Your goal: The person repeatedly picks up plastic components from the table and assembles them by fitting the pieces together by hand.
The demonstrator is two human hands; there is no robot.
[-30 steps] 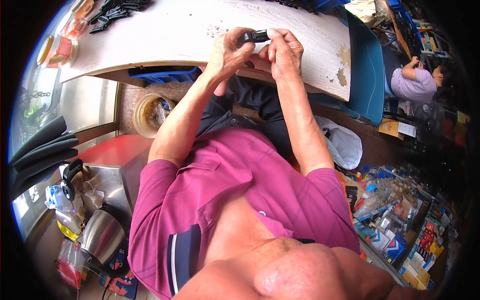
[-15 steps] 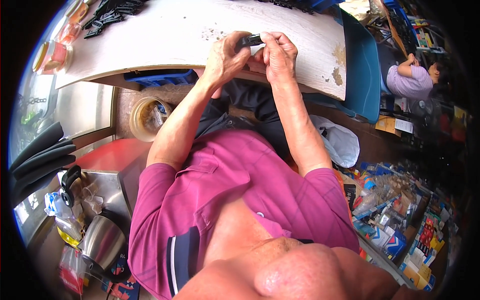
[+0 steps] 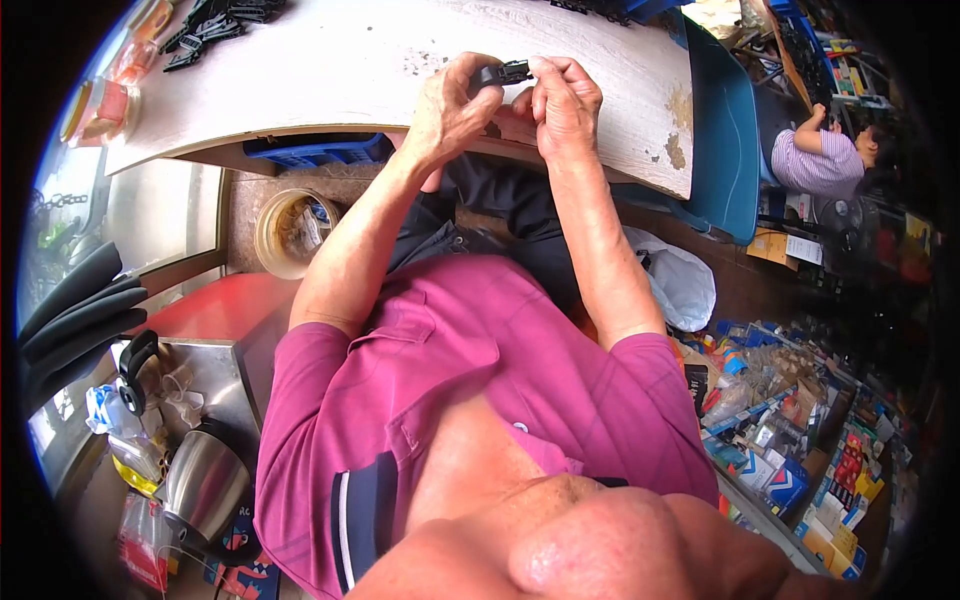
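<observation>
Your two hands meet above the near edge of the one pale surface (image 3: 345, 75), both working at one black part (image 3: 498, 74). The fingers of your left hand (image 3: 452, 110) are closed around the part's left, rounded end, thumb on the near side. The fingers of your right hand (image 3: 568, 112) are bent in and pinched together at its right end; you leave only a short stretch of it bare between the two grips. Whether it is one piece or two joined, I cannot tell.

Beyond your fingers to the left lies one heap of black pieces (image 3: 215, 32), too tangled to count, and a second dark heap (image 3: 592, 9) lies beyond them to the right. Well to the left of your fingers, you have three jars (image 3: 103, 112) along the surface's end. Below and left of them are one blue bin (image 3: 325, 150) under the surface and one pail (image 3: 268, 235). Right of your fingers stands one teal chair (image 3: 733, 140), with one white bag (image 3: 685, 290) below it and one other person (image 3: 815, 165) farther off.
</observation>
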